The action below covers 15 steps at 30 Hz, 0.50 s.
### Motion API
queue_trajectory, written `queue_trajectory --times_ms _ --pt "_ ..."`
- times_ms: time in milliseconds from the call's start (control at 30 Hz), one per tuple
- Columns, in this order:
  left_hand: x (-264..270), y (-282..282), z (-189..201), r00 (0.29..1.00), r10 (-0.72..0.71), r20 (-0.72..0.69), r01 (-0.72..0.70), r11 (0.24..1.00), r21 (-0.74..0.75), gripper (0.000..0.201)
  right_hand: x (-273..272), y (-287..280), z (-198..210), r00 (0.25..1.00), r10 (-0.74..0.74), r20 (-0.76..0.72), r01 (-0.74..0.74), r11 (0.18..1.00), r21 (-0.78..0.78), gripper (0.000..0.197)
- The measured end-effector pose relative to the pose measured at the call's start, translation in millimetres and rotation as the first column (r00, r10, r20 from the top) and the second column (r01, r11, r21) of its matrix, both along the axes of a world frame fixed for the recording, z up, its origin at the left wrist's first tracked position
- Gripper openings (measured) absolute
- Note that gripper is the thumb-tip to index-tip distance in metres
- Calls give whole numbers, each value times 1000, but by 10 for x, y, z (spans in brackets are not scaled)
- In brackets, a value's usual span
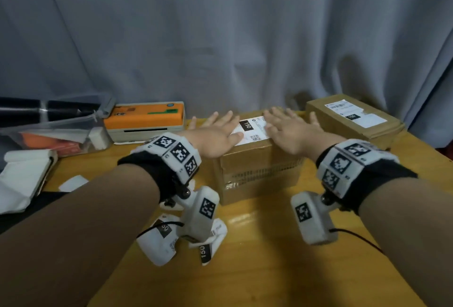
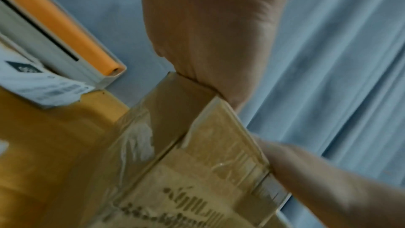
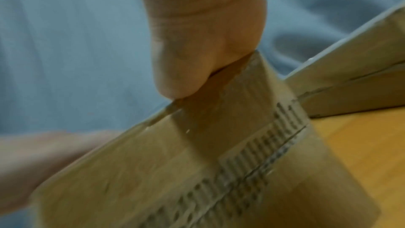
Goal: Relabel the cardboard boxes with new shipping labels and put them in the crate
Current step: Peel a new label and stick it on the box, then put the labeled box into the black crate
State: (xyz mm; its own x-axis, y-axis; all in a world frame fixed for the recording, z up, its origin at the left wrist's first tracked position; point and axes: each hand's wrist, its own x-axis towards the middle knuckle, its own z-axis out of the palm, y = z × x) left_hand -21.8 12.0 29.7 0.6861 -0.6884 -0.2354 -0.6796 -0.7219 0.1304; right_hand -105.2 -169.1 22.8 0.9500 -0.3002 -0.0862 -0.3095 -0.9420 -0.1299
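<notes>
A brown cardboard box [image 1: 257, 171] stands mid-table with a white shipping label [image 1: 253, 130] on its top. My left hand [image 1: 215, 132] lies flat with straight fingers on the label's left part. My right hand [image 1: 286, 127] lies flat on the right part. In the left wrist view the left palm [image 2: 208, 32] rests on the top edge of the taped box [image 2: 186, 145]. Seen from the right wrist, the right palm [image 3: 203, 32] presses the top of the same box [image 3: 197, 153]. A second, flatter labelled box [image 1: 353, 120] sits at the back right.
An orange and white label printer [image 1: 144, 120] stands at the back left, with a clear plastic bin [image 1: 61, 122] beside it. Curled peeled labels [image 1: 161, 240] lie on the wooden table [image 1: 269, 270] near me. A grey curtain [image 1: 220, 36] hangs behind.
</notes>
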Motion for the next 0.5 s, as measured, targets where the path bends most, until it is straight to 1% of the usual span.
queue_trajectory --times_ms 67,133,200,233,267,300,333,367,400,467,500 --pt "76 81 29 999 -15 -42 15 1000 3 54 -63 -136 -9 996 -83 -8 84 996 41 50" --pt "123 115 87 992 0 -130 -9 998 -68 51 -61 -176 -51 992 -122 17 119 985 125 50" --pt "153 114 120 969 65 -239 -120 967 -223 53 -34 -158 -81 986 -141 85 116 963 244 52" --pt "170 99 114 957 120 -266 -199 934 -296 55 -50 -145 -98 973 -178 148 122 938 325 53" --pt "160 84 109 939 186 -289 -282 898 -338 61 -106 -124 -114 939 -263 223 147 891 430 54" --pt "150 63 97 919 229 -322 -345 864 -368 72 -176 -115 -142 879 -378 290 177 824 538 56" --pt "106 40 92 902 248 -354 -379 848 -372 86 -260 -102 -182 806 -498 322 204 743 637 60" --pt "55 19 89 893 239 -382 -388 838 -384 92 -364 -62 -203 743 -595 306 217 647 731 65" --pt "8 -10 78 891 216 -398 -387 820 -422 83 -454 -28 -247 708 -657 257 205 539 817 72" --pt "-143 -79 68 894 164 -417 -386 755 -530 46 -642 55 -295 696 -696 178 107 345 932 84" --pt "-206 -105 54 901 144 -410 -380 718 -583 39 -715 80 -308 685 -708 171 50 280 959 88"
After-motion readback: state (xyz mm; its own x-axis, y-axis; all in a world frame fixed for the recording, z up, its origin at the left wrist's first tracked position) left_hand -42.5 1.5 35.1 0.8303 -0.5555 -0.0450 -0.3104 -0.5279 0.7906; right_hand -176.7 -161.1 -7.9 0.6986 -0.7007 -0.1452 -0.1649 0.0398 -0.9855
